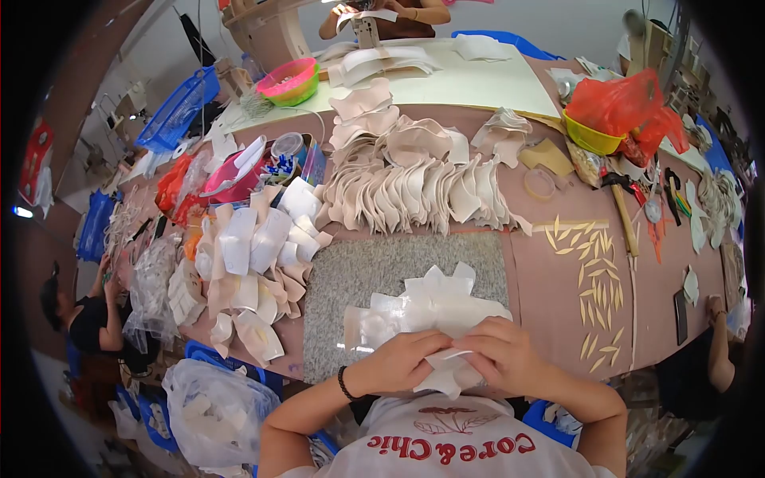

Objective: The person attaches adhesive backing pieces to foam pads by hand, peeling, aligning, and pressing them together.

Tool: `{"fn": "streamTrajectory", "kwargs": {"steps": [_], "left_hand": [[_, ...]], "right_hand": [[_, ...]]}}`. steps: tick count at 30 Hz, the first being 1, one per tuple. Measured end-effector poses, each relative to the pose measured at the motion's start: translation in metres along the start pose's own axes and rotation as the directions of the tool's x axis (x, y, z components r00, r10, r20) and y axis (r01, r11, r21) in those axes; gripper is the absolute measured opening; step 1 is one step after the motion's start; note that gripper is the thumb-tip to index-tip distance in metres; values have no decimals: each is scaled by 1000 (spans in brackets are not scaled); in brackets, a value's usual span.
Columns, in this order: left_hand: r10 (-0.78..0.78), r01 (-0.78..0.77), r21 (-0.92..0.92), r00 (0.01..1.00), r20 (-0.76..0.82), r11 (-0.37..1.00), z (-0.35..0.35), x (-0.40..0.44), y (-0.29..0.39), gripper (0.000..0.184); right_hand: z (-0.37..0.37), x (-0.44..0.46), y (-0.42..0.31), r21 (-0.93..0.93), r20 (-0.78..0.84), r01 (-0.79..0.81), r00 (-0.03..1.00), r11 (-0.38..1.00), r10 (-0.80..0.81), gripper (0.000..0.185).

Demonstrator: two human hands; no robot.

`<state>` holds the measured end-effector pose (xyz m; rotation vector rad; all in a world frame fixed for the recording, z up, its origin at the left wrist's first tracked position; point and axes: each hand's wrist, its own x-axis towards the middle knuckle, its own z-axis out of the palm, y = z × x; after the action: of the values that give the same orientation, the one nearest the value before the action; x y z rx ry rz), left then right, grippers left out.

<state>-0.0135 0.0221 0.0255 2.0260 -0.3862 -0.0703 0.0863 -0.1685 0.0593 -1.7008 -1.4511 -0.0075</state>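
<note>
Close to my chest, at the table's near edge, a white cut piece (pixel 450 373) is pinched between both hands. My left hand (pixel 402 360) holds its left side, fingers closed. From the right, my right hand (pixel 502 354) grips the same piece, its fingertips almost touching those of the left. Just beyond my hands, several overlapping white pieces (pixel 430 303) with a glossy surface lie on a grey speckled mat (pixel 382 259). My fingers partly cover the held piece.
A long row of beige pieces (pixel 414 191) stands behind the mat. White pieces (pixel 259 239) are heaped left. Small yellowish slips (pixel 594 279), a hammer (pixel 625 219) and a yellow basket (pixel 594 137) lie right. Co-workers sit left, right and across.
</note>
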Motion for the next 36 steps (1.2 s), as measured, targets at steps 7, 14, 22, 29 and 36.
{"fn": "streamTrajectory", "kwargs": {"steps": [7, 14, 22, 29, 36], "left_hand": [[-243, 250, -167, 968, 58, 954, 2, -6, 23, 29], [-399, 446, -585, 891, 217, 678, 20, -21, 16, 27], [-325, 399, -461, 916, 234, 793, 25, -35, 33, 34], [-316, 354, -510, 935, 163, 784, 24, -50, 33, 34], [-213, 197, -158, 973, -90, 968, 21, -56, 23, 25]], "right_hand": [[-3, -6, -15, 216, 125, -270, 961, 938, 248, 13], [-3, -4, -34, 195, 154, -378, 923, 905, 352, 23], [2, -11, -35, 232, 272, -504, 855, 832, 442, 22], [4, -10, -31, 403, 421, -583, 802, 705, 423, 22], [22, -5, -43, 339, 257, -482, 873, 808, 414, 25]]}}
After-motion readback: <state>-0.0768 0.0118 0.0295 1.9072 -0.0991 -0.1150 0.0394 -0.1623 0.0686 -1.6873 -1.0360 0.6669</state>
